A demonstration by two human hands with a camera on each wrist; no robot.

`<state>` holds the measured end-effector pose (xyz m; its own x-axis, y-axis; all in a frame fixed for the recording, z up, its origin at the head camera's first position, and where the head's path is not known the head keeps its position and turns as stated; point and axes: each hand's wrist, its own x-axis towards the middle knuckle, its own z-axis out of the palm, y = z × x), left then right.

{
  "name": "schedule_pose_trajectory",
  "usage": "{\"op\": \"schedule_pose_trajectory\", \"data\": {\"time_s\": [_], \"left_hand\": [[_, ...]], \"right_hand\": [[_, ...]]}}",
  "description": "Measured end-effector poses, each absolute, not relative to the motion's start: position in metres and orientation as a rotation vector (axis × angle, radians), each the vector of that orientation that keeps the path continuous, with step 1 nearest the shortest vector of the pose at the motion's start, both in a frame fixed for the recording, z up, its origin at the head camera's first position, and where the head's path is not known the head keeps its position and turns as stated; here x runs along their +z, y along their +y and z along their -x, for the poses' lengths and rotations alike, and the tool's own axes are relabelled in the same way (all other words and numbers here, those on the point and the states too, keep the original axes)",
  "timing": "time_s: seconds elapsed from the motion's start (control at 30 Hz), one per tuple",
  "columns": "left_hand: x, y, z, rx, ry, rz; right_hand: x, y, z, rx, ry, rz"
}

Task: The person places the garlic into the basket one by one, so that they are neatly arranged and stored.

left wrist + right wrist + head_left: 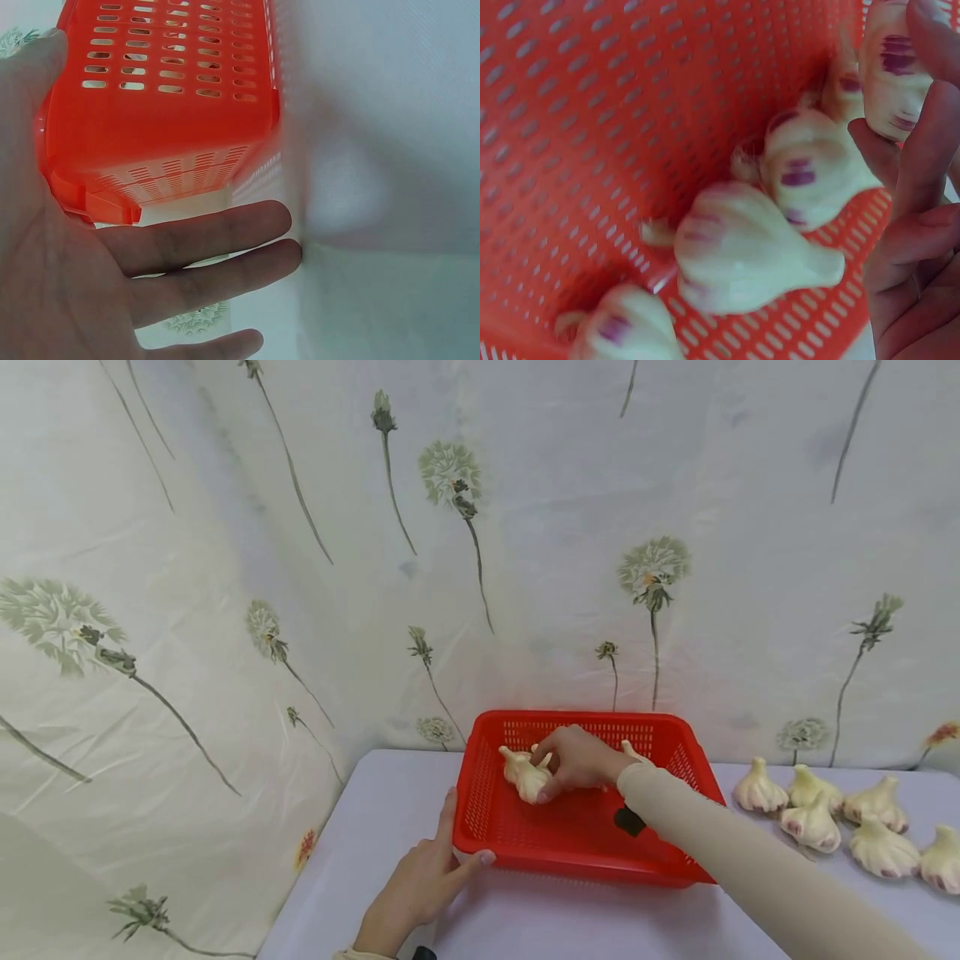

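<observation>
My right hand (581, 762) reaches down into a red plastic basket (570, 864) and pinches a garlic bulb (531, 782) near its left side. In the right wrist view, the fingers and thumb hold this pale bulb (891, 67) with purple marks. Several more garlic bulbs (739, 247) lie on the slotted basket floor, partly hidden in the head view by the right hand and sleeve. At the basket's front left corner, my left hand (420, 881) touches it, thumb on the rim. The left wrist view has that hand's fingers (217, 281) extended straight below the basket wall.
Several garlic bulbs (810, 822) sit on the pale tabletop (390, 802) to the right of the basket. Behind the table hangs a white curtain (547, 527) printed with dandelions, close to the basket's back rim.
</observation>
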<state>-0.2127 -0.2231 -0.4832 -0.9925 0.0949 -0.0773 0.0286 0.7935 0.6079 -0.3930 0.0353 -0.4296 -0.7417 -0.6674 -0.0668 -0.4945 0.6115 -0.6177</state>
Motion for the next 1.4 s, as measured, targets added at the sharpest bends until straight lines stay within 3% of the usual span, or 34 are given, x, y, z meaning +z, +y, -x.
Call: {"op": "schedule_pose_trajectory", "data": {"time_s": [1.4], "left_hand": [[-0.485, -0.223, 0.215, 0.98, 2.869, -0.091]], "right_hand": [[-0.472, 0.01, 0.396, -0.726, 2.734, 1.034]]}}
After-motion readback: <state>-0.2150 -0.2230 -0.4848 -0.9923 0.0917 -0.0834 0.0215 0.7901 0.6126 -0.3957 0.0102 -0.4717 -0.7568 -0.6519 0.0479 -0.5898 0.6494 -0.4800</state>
